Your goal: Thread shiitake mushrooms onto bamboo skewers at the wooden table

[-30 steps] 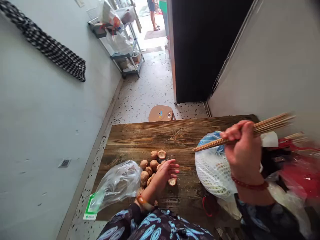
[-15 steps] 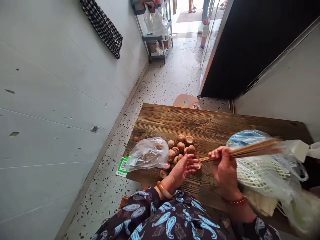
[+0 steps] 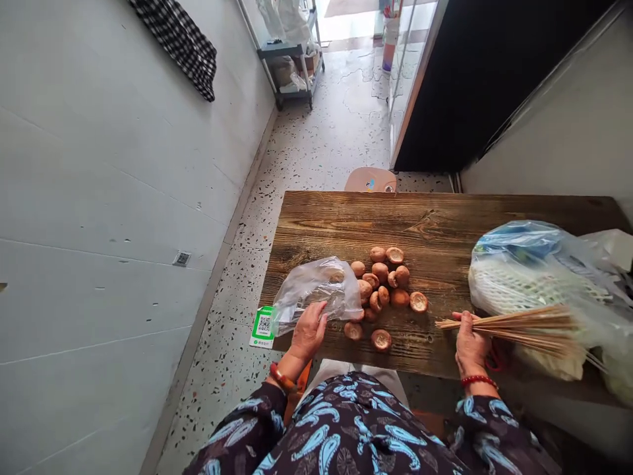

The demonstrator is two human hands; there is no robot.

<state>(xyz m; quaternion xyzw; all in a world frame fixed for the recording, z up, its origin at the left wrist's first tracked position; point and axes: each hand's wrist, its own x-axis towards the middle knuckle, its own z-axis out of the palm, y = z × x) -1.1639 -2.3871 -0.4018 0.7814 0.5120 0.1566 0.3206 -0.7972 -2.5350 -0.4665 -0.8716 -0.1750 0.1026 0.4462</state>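
Two dark sleeves with pale-blue paisley (image 3: 242, 422) nearest, at 7 and 5 o'clock, dial centred on clustered round brown mushrooms (image 3: 383, 295). Right hand (image 3: 472, 342) at 4: thumb and fingers closed around a bundle of thin tan wooden skewers (image 3: 529, 326), narrow end toward 9, far ends fanned toward 3. Left hand (image 3: 306, 332) at 8, by the near side of a clear crumpled plastic bag (image 3: 319, 280); fingers close together, thumb slightly apart; cannot tell whether they pinch the film. Green-and-white QR card (image 3: 263, 327) between 8 and 9, at the table edge. Mushrooms mid-dial on a dark brown wood-plank table (image 3: 336, 224), several pale undersides up; crumpled bag just beside, at 9. Bulky see-through bag with white netting (image 3: 524, 277) at 3. Beyond: pinkish-tan stool (image 3: 359, 179) at 12; grey shelved trolley (image 3: 281, 50) at 11
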